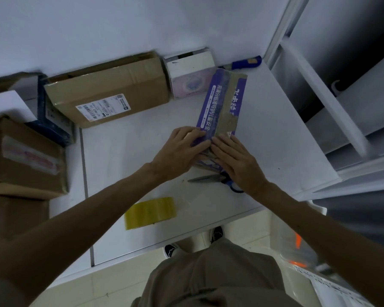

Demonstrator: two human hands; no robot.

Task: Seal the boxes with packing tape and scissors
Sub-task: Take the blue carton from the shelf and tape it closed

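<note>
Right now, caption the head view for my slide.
The left hand and right hand press the purple box; scissors, yellow tape roll nearby.

We press the purple box [220, 107] flat with left hand [182, 149] and right hand [235, 160]; scissors [208, 178] and tape roll [150, 212] lie near.

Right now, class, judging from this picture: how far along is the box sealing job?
Done: a tape strip runs along the purple box. In hand: the left hand and right hand press its near end flat; scissors and tape roll lie on the table. Left: the brown box and white box behind look unsealed.
</note>
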